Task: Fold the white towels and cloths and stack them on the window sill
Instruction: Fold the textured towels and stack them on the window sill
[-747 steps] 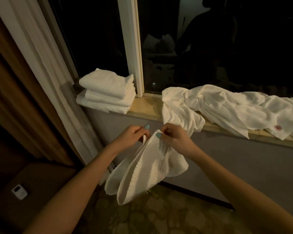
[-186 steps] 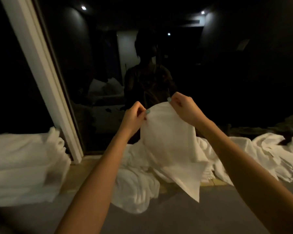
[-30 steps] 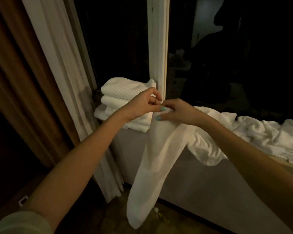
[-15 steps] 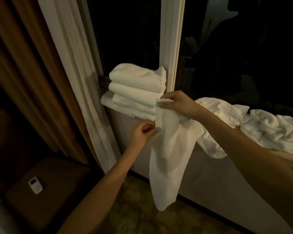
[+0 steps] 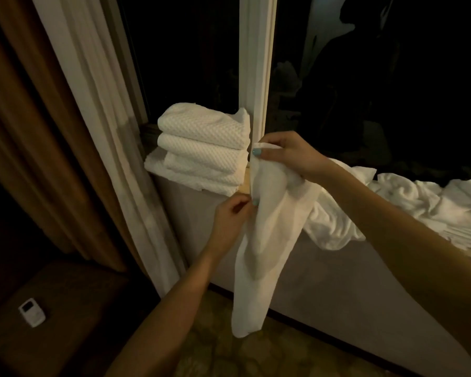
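- The right hand pinches the top corner of a white cloth, thumb pressed over the hem; it holds that corner up in front of the window frame post
- The left hand sits lower and to the left, fingers curled, pinching the cloth's left edge partway down; the cloth hangs long and narrow below both hands, its tail dangling over the patterned floor
- A stack of folded waffle-weave towels rests on the window sill just left of the hands; a heap of unfolded white linen lies on the sill to the right, behind the right forearm
- A small white remote lies on a brown seat at lower left, beside the curtains
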A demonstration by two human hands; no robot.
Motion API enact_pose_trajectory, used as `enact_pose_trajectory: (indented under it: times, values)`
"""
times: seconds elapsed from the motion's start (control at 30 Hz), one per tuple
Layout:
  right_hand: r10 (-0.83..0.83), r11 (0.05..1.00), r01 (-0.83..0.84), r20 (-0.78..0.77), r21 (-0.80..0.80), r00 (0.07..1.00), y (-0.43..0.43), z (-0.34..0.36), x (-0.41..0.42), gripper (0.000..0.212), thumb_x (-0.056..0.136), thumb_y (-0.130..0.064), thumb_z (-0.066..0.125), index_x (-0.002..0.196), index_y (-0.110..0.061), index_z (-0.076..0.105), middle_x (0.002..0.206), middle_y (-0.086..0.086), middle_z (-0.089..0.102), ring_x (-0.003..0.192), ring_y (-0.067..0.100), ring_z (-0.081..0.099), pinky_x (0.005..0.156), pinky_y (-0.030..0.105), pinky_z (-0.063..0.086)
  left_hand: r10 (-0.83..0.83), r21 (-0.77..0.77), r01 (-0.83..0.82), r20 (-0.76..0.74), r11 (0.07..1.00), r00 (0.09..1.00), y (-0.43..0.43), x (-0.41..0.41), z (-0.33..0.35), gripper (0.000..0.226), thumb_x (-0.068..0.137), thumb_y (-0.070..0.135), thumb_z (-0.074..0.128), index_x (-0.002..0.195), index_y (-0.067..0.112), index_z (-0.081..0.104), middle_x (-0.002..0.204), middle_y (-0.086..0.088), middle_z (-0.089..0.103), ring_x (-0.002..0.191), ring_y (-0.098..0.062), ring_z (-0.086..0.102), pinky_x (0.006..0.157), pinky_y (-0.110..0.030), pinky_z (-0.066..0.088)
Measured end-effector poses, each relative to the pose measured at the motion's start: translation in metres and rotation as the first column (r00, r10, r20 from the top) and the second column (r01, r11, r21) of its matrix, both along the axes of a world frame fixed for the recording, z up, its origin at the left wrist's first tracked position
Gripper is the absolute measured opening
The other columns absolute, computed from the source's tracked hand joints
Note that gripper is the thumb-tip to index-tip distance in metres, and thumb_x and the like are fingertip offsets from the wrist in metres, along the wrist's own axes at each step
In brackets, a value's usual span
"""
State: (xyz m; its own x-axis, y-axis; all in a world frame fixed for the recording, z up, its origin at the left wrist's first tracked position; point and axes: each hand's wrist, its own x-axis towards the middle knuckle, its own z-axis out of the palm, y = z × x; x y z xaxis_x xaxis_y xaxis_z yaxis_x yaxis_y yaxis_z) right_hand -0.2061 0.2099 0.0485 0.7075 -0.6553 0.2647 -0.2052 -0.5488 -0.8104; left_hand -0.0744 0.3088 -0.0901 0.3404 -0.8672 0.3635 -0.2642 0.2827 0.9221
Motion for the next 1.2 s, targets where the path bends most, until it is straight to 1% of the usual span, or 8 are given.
enact_pose_trajectory:
  times: [0.17,0.33,0.53,0.67,0.8,0.93,1.07,1.2]
  values:
    - [-0.02,1.0,0.02,-0.016,-0.002,1.0,0.001,0.01,-0.01,0.018,0.092,-0.02,0.062,0.097,-0.004,0.068,0.082,-0.009,0.062,0.071,-0.01,0.059,0.066,0.006,0.048,-0.262,0.228,0.259,-0.017,0.938,0.965,-0.002,0.006,0.005,0.024,0.095,0.009,0.055,0.08,0.022,0.067,0.07,0.022,0.069,0.07,0.012,0.06,0.07,-0.009,0.044]
    - [-0.174,0.985,0.173,-0.018,-0.026,0.985,0.0,0.002,-0.029,0.014,0.092,-0.029,0.061,0.095,-0.015,0.064,0.085,-0.009,0.057,0.076,0.0,0.06,0.061,0.008,0.048,-0.327,0.404,0.339,-0.102,0.849,0.94,-0.002,0.035,-0.014,0.007,0.086,0.021,0.068,0.09,0.019,0.074,0.085,0.01,0.074,0.084,-0.004,0.068,0.079,-0.019,0.051]
    - [-0.337,0.942,0.337,0.002,-0.011,0.942,-0.002,-0.008,-0.06,0.023,0.092,-0.033,0.06,0.104,-0.013,0.062,0.1,0.005,0.055,0.085,0.014,0.054,0.077,0.026,0.05,-0.459,0.604,0.423,-0.105,0.675,0.882,0.007,0.049,-0.047,0.07,0.065,0.051,0.079,0.1,-0.009,0.068,0.094,-0.01,0.066,0.087,-0.021,0.06,0.083,-0.031,0.046]
    - [-0.421,0.907,0.42,0.036,0.019,0.907,-0.005,-0.013,-0.074,0.025,0.092,-0.035,0.06,0.106,-0.014,0.062,0.103,0.005,0.054,0.087,0.014,0.053,0.074,0.023,0.048,-0.543,0.747,0.396,-0.056,0.534,0.838,0.012,0.031,-0.063,0.018,0.081,0.031,0.076,0.095,0.02,0.073,0.091,0.012,0.073,0.086,-0.005,0.069,0.075,-0.014,0.051]
    - [-0.451,0.892,0.451,0.009,0.028,0.892,-0.007,-0.025,-0.086,0.021,0.093,-0.034,0.06,0.1,-0.015,0.063,0.1,0.004,0.055,0.084,0.014,0.054,0.072,0.022,0.048,-0.546,0.794,0.327,0.007,0.512,0.838,0.015,0.024,-0.077,0.02,0.081,0.036,0.074,0.084,0.016,0.07,0.065,0.009,0.063,0.052,-0.003,0.053,0.053,-0.016,0.043]
    - [-0.525,0.848,0.524,-0.011,0.08,0.851,-0.014,-0.046,-0.106,0.02,0.091,-0.036,0.062,0.1,-0.018,0.064,0.105,0.008,0.058,0.092,0.023,0.057,0.077,0.03,0.05,-0.47,0.764,0.42,-0.175,0.489,0.865,0.022,0.033,-0.087,0.061,0.067,0.055,0.079,0.086,-0.003,0.072,0.069,-0.007,0.067,0.068,-0.021,0.057,0.075,-0.032,0.049]
    - [-0.581,0.796,0.57,-0.01,0.204,0.814,-0.013,-0.058,-0.124,0.023,0.091,-0.032,0.063,0.101,-0.012,0.064,0.093,0.002,0.06,0.079,0.013,0.057,0.076,0.033,0.05,-0.376,0.739,0.417,-0.236,0.53,0.896,0.019,0.033,-0.086,0.021,0.085,0.023,0.072,0.068,0.011,0.069,0.061,-0.002,0.063,0.06,-0.01,0.058,0.069,-0.025,0.051]
    - [-0.613,0.759,0.596,-0.019,0.26,0.79,-0.015,-0.072,-0.146,0.02,0.091,-0.034,0.063,0.095,-0.014,0.064,0.09,0.003,0.062,0.086,0.022,0.062,0.075,0.032,0.053,-0.373,0.7,0.371,-0.16,0.61,0.914,0.014,0.029,-0.08,0.011,0.084,0.014,0.071,0.09,0.015,0.062,0.083,-0.002,0.065,0.077,-0.014,0.061,0.068,-0.023,0.051]
